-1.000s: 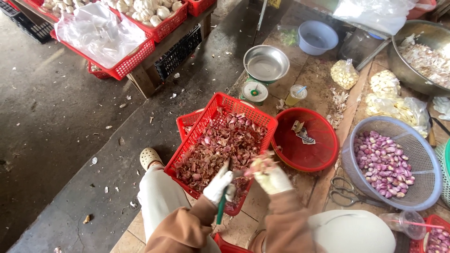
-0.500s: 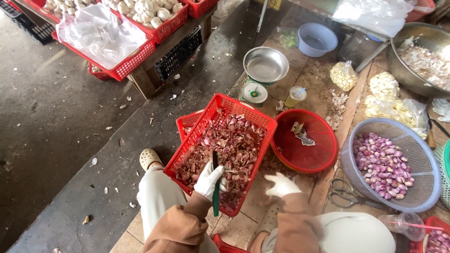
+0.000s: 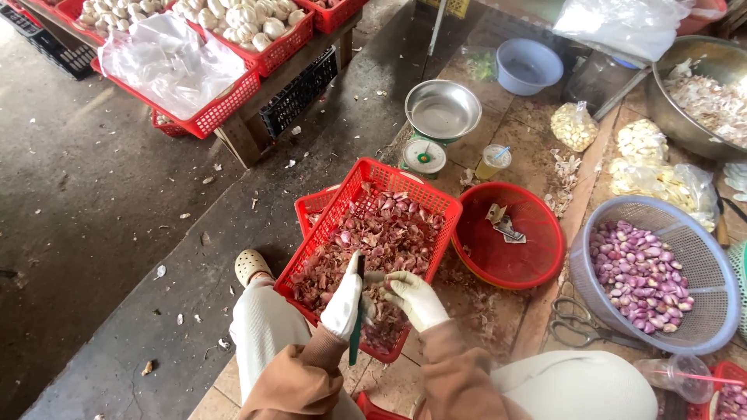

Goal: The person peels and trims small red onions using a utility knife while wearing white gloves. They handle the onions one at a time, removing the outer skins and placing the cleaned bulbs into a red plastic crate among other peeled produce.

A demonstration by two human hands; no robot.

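The left hand (image 3: 343,305) closed its gloved fingers (image 3: 352,274) around a green-handled knife (image 3: 356,330). The right hand (image 3: 415,299) pinched something small, too hidden to identify. Directly beneath both sat the red basket (image 3: 405,180) of shallot skins (image 3: 373,241).

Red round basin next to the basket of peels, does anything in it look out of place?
Yes. The red round basin holds only a few folded banknotes lying loose on its bottom, while the containers around it hold produce: peels in the red basket, purple shallots in the colander.
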